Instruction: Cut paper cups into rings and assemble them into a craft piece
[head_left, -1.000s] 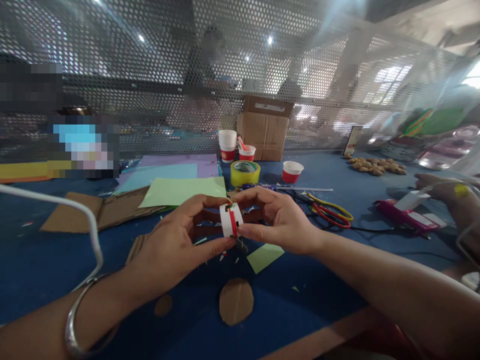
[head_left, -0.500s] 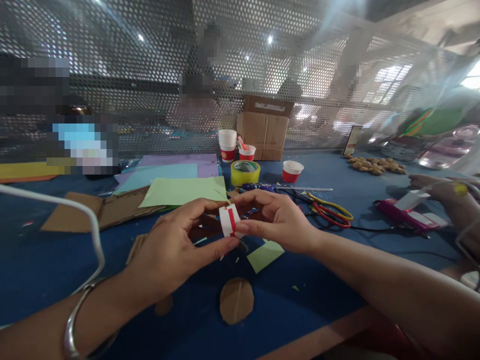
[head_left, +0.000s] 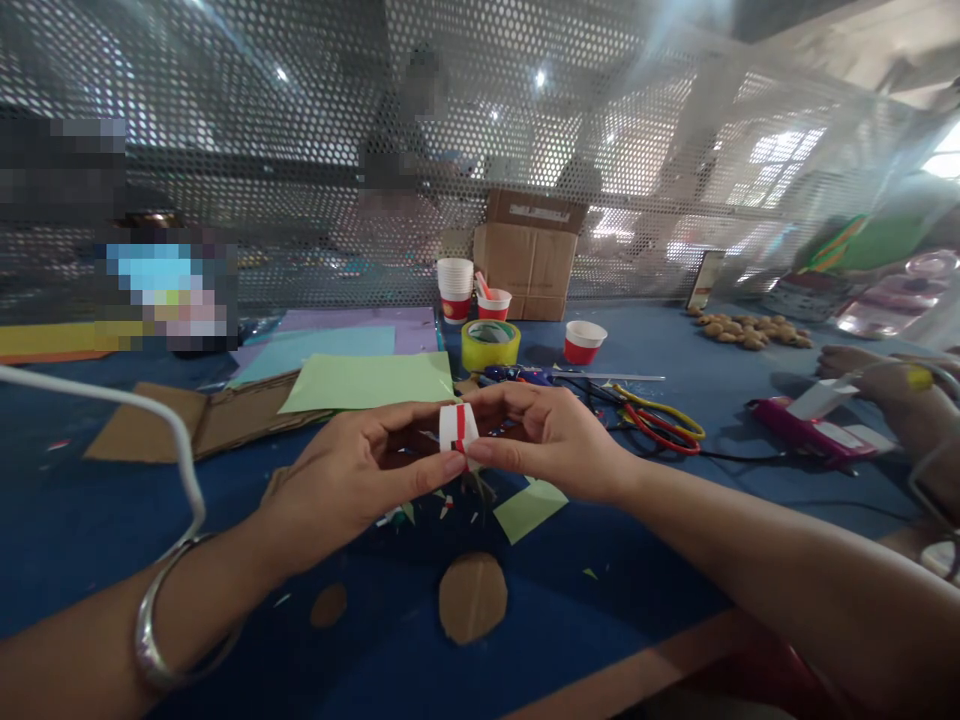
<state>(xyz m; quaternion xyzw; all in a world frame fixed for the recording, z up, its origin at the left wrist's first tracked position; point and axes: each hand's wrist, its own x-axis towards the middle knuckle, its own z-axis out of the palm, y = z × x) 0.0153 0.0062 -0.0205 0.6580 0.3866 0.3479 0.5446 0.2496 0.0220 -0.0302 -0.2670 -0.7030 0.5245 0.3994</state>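
Note:
A small white paper ring with a red stripe is held between both hands above the blue table. My left hand grips its left and lower side, the thumb pressed near the lower edge. On the other side, my right hand pinches it, thumb in front and fingers curled behind. The two thumb tips almost meet at the ring. Below it lie small paper scraps, a light green paper piece and a round cardboard disc. A smaller cardboard disc rests near my left wrist.
Behind my hands are yellow tape, stacked paper cups, a single cup, a screwdriver and cables. Green paper and cardboard lie left. Another person's hand is at the right, near a purple device.
The paper ring has turned in my fingers, so its red stripe sits differently. My left thumb has moved up toward the right thumb, and more scraps show below.

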